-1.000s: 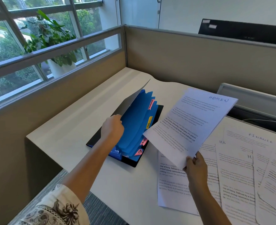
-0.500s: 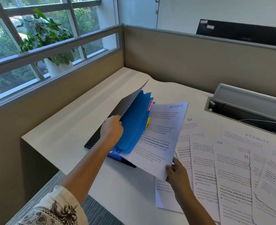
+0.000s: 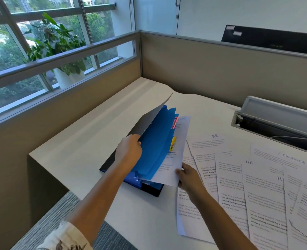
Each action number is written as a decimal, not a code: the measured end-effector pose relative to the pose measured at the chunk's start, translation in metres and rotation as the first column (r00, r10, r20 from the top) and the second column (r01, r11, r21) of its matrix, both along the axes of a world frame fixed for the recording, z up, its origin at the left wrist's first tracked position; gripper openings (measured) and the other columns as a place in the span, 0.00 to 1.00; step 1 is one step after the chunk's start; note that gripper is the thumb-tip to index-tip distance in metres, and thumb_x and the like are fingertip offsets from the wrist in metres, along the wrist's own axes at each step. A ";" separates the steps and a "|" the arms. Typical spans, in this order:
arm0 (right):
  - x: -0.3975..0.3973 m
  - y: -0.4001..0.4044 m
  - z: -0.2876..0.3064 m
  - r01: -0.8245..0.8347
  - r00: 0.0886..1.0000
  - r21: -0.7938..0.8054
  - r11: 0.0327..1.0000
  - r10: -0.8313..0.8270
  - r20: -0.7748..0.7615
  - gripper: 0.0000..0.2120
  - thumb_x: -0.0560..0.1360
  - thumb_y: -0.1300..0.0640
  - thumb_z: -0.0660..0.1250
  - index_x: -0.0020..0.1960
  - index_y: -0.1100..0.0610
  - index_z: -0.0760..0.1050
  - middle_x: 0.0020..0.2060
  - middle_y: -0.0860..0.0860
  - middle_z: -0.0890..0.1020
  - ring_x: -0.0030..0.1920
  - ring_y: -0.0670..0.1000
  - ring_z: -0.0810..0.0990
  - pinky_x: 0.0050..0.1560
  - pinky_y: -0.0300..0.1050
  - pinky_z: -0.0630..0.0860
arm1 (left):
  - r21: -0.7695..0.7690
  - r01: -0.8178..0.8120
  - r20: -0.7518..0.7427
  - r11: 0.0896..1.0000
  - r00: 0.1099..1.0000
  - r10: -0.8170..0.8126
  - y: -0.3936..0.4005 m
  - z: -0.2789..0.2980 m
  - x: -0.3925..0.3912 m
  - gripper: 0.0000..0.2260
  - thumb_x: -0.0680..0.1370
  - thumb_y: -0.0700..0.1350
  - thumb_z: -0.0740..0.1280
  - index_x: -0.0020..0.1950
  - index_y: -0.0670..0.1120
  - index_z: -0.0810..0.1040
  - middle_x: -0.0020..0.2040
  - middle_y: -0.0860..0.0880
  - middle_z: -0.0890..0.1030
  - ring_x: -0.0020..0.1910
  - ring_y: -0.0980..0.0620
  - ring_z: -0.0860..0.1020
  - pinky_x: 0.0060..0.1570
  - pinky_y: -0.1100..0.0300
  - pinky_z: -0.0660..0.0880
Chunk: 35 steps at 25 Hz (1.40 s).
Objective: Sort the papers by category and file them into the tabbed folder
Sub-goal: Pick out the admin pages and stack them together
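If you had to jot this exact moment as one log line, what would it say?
left hand: holds folder dividers up | right hand: pinches sheet, partly under dividers | loose papers: on desk

We see a potted plant (image 3: 57, 49) behind the window (image 3: 41, 56), a dark monitor (image 3: 275, 39) over the partition (image 3: 221, 69), an open cable tray (image 3: 275, 121) in the desk (image 3: 80, 150)

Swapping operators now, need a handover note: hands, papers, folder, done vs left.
Left hand holds the black cover and blue dividers of the tabbed folder open.
Right hand pinches the lower corner of the sheet, partly slid under the dividers.
Done: that sheet almost filed.
Left: seat it, then file the loose papers spread on the desk, marked HR and FINANCE.
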State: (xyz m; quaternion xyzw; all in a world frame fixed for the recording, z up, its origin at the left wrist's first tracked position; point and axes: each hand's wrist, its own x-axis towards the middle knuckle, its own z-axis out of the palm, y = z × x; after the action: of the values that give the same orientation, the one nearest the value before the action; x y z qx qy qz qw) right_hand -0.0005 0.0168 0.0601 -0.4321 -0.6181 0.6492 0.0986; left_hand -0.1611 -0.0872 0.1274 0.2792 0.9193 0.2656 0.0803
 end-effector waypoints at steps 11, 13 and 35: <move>-0.030 -0.007 -0.002 0.183 0.983 0.027 0.983 -0.183 0.010 0.18 0.77 0.60 0.62 0.66 0.61 0.69 0.45 0.55 0.80 0.40 0.53 0.82 0.38 0.41 0.80 | 0.002 0.021 -0.005 1.000 1.000 -0.021 -0.002 -0.001 0.001 0.09 0.78 0.39 0.56 0.45 0.38 0.75 0.39 0.44 0.76 0.35 0.48 0.71 0.35 0.57 0.67; -0.033 -0.006 -0.002 0.177 0.983 0.046 0.983 -0.179 0.034 0.18 0.76 0.61 0.63 0.65 0.60 0.70 0.43 0.54 0.79 0.40 0.53 0.82 0.35 0.37 0.79 | -0.002 0.025 -0.001 1.000 1.000 -0.025 -0.002 -0.002 0.001 0.09 0.78 0.39 0.56 0.46 0.38 0.75 0.40 0.42 0.77 0.36 0.47 0.71 0.37 0.56 0.68; -0.082 0.014 -0.008 0.108 0.992 -0.145 0.984 -0.096 0.086 0.09 0.76 0.69 0.56 0.41 0.66 0.74 0.40 0.61 0.80 0.38 0.57 0.80 0.36 0.46 0.80 | 0.018 0.126 0.006 0.992 0.992 -0.126 -0.023 -0.004 -0.001 0.10 0.79 0.41 0.56 0.52 0.42 0.76 0.40 0.46 0.77 0.33 0.50 0.72 0.31 0.59 0.68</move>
State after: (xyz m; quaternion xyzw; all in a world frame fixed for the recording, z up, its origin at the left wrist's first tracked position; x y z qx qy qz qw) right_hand -0.0821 0.0309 0.0520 -0.4947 -0.5482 0.6702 0.0747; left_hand -0.1622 -0.1101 0.1231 0.3367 0.8971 0.2690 0.0976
